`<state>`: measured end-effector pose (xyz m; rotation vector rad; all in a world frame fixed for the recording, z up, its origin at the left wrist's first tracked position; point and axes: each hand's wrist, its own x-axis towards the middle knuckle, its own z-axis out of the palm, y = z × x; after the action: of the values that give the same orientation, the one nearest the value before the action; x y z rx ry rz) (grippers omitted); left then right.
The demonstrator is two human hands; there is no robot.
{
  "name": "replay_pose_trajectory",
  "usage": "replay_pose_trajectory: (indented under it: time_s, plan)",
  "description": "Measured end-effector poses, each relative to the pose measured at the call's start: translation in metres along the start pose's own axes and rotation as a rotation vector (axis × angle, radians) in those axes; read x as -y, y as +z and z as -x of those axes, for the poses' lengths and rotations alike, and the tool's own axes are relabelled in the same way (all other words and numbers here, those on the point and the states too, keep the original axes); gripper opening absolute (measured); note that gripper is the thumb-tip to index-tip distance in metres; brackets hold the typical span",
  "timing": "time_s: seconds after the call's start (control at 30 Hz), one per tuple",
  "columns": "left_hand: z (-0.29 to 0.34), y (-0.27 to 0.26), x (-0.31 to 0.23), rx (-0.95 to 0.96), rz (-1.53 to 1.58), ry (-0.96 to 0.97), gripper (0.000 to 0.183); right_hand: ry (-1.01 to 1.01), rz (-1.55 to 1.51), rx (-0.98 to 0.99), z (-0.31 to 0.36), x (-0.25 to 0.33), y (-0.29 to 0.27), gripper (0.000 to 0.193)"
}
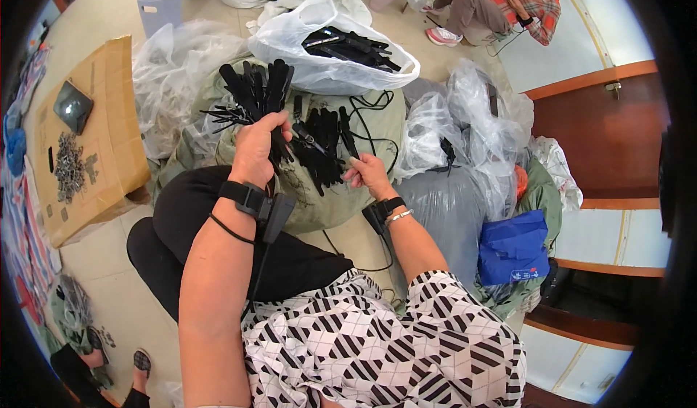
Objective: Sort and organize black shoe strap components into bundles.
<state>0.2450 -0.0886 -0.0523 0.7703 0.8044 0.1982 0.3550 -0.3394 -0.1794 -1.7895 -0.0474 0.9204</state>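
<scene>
My left hand is closed round a thick bundle of black straps, whose flat ends fan out above the fist. To its right, my right hand pinches the lower end of a single black strap. Between the hands, a loose pile of black straps lies on a pale green stuffed sack. A thin black cord loops over the sack's right side. Both wrists wear black bands with small devices.
Beyond the sack, a white plastic bag holds more black pieces. On the left, a cardboard sheet bears small metal parts and a dark dish. Clear bags and a blue bag stand right. Another person sits far right.
</scene>
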Motion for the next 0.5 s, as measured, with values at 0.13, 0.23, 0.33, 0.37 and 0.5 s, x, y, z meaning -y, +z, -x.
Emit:
replay_pose_trajectory:
  time_s: [0.13,0.23,0.33,0.37,0.5]
  plan:
    - [-0.003,-0.007,0.005,0.002,0.022,-0.013,0.013,-0.028,-0.157,0.029,0.01,0.018,0.008,0.016]
    - [-0.006,-0.008,0.005,-0.029,0.067,-0.06,0.013,-0.047,-0.254,0.059,0.017,0.032,0.016,0.016]
    - [-0.005,-0.007,0.004,-0.043,0.063,-0.043,0.014,-0.135,-0.318,0.037,0.021,0.046,0.024,0.015]
    - [-0.004,-0.005,0.004,-0.036,0.072,-0.053,0.014,-0.152,-0.364,0.059,0.024,0.05,0.025,0.015]
    - [-0.009,-0.011,0.011,0.004,0.127,-0.051,0.016,-0.241,-0.513,0.135,0.034,0.069,0.039,0.015]
